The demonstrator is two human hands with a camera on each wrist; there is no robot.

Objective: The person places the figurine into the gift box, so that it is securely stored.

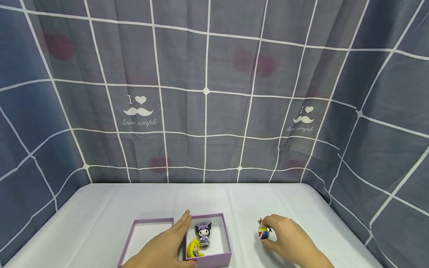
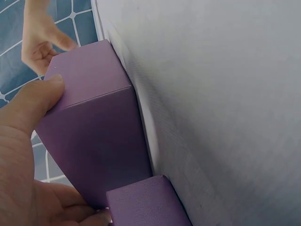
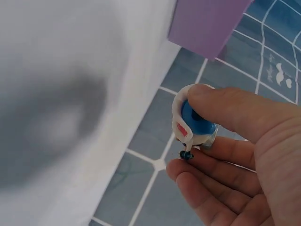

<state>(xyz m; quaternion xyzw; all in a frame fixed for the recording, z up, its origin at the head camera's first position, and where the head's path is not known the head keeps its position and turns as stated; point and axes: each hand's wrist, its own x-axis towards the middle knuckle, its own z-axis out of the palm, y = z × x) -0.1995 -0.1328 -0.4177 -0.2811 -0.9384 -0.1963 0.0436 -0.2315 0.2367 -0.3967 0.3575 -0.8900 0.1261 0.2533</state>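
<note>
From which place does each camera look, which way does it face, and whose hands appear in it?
Head: worn on the head, facing forward and down over the white table to the checked curtain; left hand and right hand show.
Left wrist: on that wrist, facing the purple box; the left hand is close, the right hand beyond.
Right wrist: on that wrist, facing the small figurine; only the right hand shows.
Shared: head and right wrist views both show the figurine.

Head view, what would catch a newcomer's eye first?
The dark, white-gridded curtain fills the background. Low at centre, the left hand grips an open purple box holding a black-and-purple figurine and a yellow figurine. To the box's right, the right hand pinches a small colourful figurine.
</note>
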